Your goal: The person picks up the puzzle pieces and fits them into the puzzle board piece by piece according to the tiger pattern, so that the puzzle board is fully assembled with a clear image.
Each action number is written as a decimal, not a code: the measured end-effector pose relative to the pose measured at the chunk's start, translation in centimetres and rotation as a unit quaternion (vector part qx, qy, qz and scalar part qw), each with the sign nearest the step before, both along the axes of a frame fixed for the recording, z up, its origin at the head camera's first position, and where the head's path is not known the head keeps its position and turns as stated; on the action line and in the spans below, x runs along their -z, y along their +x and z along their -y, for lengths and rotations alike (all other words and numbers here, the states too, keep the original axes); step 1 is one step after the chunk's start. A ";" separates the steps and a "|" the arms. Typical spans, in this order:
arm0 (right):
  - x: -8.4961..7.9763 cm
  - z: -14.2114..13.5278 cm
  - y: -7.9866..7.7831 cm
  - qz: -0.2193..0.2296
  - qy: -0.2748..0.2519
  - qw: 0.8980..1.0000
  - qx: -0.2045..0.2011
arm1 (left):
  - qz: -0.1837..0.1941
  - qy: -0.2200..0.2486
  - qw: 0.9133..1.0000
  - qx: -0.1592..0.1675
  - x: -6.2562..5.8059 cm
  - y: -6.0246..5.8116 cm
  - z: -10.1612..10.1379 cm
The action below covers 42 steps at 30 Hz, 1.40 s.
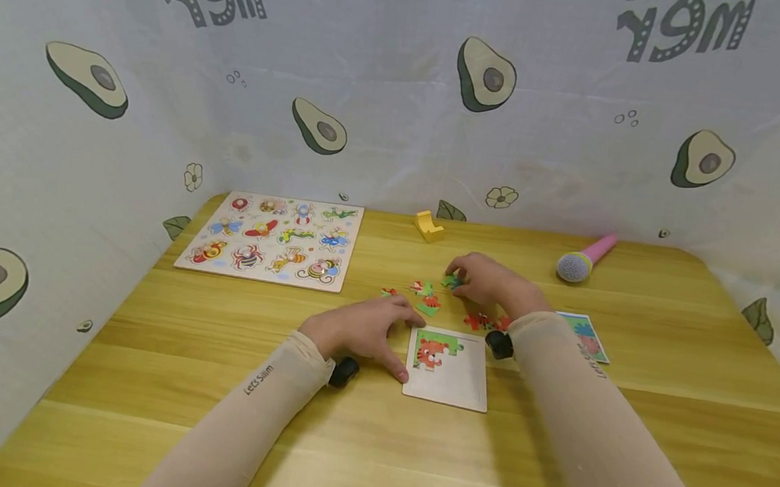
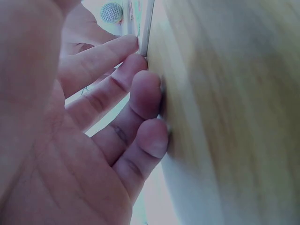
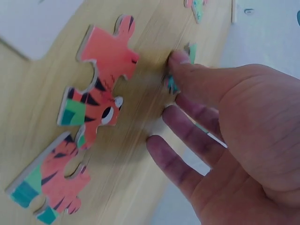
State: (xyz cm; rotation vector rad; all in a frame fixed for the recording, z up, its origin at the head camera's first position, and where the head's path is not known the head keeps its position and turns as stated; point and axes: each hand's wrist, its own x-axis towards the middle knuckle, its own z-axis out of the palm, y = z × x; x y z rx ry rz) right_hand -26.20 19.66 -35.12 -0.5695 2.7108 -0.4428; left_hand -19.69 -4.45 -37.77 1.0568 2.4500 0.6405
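Observation:
A square puzzle board [image 1: 450, 379] lies on the table, with a few joined pieces [image 1: 430, 351] showing an orange tiger's face at its upper left. My left hand [image 1: 364, 327] rests at the board's left side, thumb on the lower left edge and forefinger at the top left corner; its other fingertips touch the table in the left wrist view. Beyond the board, my right hand [image 1: 488, 280] pinches a green and teal puzzle piece [image 3: 172, 85] between thumb and fingers, close to the tabletop. The thumb partly hides this piece. Loose red striped puzzle pieces [image 3: 101, 89] lie beneath my right wrist.
More loose pieces [image 1: 429, 305] lie behind the board. A wooden insect peg puzzle [image 1: 270, 238] is at the back left, a yellow block [image 1: 428, 226] at the back middle. On the right are a pink toy microphone [image 1: 582, 262] and a picture card [image 1: 588, 337], partly behind my right sleeve.

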 end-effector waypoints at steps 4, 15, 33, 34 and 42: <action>-0.1 -0.1 0.2 0.000 -0.010 1.000 0.016 | -0.004 -0.004 1.000 -0.002 0.1 0.0 -0.1; -0.1 -0.9 1.0 -0.008 -0.037 0.999 0.027 | -0.004 -0.004 1.000 0.000 0.3 -0.1 -0.1; -0.8 -4.0 7.6 -0.003 -0.058 0.998 -0.023 | -0.004 -0.004 1.000 -0.002 0.5 0.0 0.0; -0.7 -3.9 7.9 -0.007 -0.060 0.998 -0.027 | -0.004 -0.003 1.000 -0.002 0.5 0.0 0.0; 0.3 -3.2 10.1 0.002 -0.062 0.998 -0.029 | -0.008 -0.004 1.000 0.000 0.4 -0.2 0.1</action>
